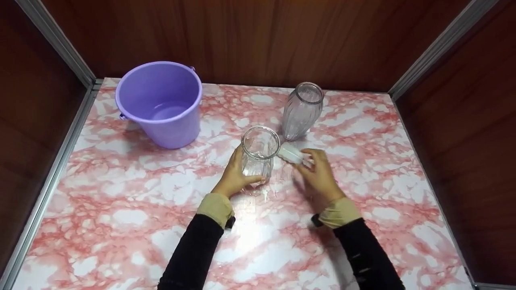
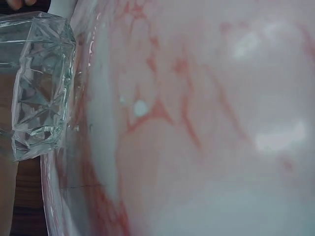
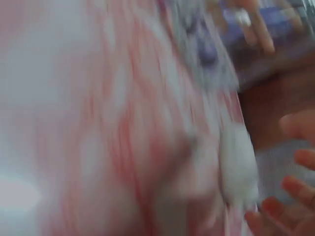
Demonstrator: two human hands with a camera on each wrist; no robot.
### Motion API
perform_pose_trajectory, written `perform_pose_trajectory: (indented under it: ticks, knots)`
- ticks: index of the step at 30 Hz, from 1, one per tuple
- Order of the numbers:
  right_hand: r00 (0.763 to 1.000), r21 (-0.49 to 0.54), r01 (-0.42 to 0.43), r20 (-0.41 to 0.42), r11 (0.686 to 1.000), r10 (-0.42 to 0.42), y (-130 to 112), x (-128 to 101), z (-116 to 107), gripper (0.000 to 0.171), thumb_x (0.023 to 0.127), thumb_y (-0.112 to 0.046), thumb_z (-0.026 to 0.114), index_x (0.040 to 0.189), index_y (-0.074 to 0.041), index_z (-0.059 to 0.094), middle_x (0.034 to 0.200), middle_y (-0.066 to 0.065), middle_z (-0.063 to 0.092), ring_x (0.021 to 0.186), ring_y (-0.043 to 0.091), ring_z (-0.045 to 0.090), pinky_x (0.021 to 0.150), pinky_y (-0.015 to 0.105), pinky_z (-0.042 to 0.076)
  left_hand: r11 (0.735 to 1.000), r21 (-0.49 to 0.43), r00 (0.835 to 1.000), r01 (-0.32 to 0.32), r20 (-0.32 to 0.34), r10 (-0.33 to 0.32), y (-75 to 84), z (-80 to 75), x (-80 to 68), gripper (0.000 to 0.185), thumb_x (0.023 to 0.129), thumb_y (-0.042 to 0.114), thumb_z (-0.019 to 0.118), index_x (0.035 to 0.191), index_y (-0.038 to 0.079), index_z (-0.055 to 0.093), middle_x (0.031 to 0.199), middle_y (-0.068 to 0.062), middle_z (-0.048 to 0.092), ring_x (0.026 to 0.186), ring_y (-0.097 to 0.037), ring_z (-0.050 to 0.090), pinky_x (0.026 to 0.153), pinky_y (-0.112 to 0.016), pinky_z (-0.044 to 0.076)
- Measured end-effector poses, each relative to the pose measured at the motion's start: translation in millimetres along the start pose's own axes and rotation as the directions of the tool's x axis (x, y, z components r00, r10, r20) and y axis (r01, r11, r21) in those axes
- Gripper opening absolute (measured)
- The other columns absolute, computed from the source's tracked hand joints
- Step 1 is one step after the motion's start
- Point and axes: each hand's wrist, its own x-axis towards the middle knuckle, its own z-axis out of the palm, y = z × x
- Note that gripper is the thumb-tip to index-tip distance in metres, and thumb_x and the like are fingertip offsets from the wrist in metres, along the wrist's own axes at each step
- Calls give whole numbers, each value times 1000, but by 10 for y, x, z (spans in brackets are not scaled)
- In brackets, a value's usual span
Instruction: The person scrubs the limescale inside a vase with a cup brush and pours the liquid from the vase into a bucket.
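Observation:
My left hand (image 1: 237, 174) grips a clear glass vase (image 1: 258, 167) from its left side, with the thumb across the front. The vase's faceted base (image 2: 44, 88) shows close up in the left wrist view. Just right of it lies a white, soft-looking, oblong piece (image 1: 290, 153), perhaps a sponge. My right hand (image 1: 321, 174) is at its right end, with thumb and fingertips spread around it. In the blurred right wrist view, the fingers stand apart beside the white piece (image 3: 237, 162). A second ribbed glass vase (image 1: 303, 112) stands upright behind.
A purple bucket (image 1: 171, 127) stands at the back left of the marbled red-and-white table (image 1: 133, 217). Wet spots (image 1: 266, 193) shine near the held vase. Brown wooden panels (image 1: 242, 44) with metal edging enclose the table at the back and sides.

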Motion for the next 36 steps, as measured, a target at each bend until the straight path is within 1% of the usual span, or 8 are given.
perform_pose_trajectory:
  ticks: [3,5,11,13,20,27,34,36]
  knots:
    - [999,-141,-8,-34,990,3,123,-2,-178,44,89,-3,75,129,6,58,126,29,47,119,48,51,103,54,49,1000,9,1000,3,2,-3,0,-3,-10,122,72,23,94,163,14,14,164,-20,20,149,-39,25,121,-52,26]
    - [999,-238,-25,-50,971,14,195,-16,-276,42,88,-6,77,125,6,60,120,31,51,115,48,52,101,55,48,1000,7,1000,5,4,-5,-5,2,-12,121,72,23,94,163,14,13,164,-20,19,149,-40,26,121,-52,27]
    - [995,-360,-97,-44,928,88,360,-77,-439,27,87,-6,75,110,5,66,101,26,63,97,43,58,87,52,47,1000,0,1000,7,-7,-7,-17,21,-10,121,72,22,94,162,14,14,163,-20,20,148,-40,28,120,-51,29]
    - [994,-367,-110,-43,924,102,389,-95,-461,22,87,-4,73,107,4,67,95,23,66,91,39,59,82,50,47,1000,-5,1000,8,-13,-8,-14,28,-11,121,71,21,94,162,15,15,163,-21,21,147,-41,29,120,-52,29]
    - [988,-319,-152,-21,936,153,398,-121,-481,13,90,-1,70,101,5,67,88,18,68,85,32,62,79,42,49,1000,-10,999,26,-22,-26,-5,29,-15,119,71,21,94,162,16,17,162,-21,22,144,-42,35,118,-52,33]
    - [993,-319,-122,-32,940,118,386,-151,-457,8,90,-1,70,95,5,70,86,16,65,81,29,60,75,38,49,1000,-20,999,-21,-29,20,-28,34,-9,119,71,21,94,162,15,17,162,-21,24,146,-41,31,120,-52,30]
    - [992,-297,-123,-23,947,122,285,-171,-472,10,90,-3,70,97,4,72,87,15,62,79,26,57,67,32,47,1000,-8,1000,17,-19,-17,-19,23,-19,119,73,23,94,162,18,16,163,-19,21,147,-41,28,118,-57,30]
    - [991,-281,-133,-29,950,131,237,-175,-483,10,90,-4,71,97,3,72,87,15,62,78,26,58,65,29,48,1000,-15,1000,14,-15,-14,-19,21,-19,118,73,22,93,162,18,16,164,-19,21,148,-40,27,119,-57,28]
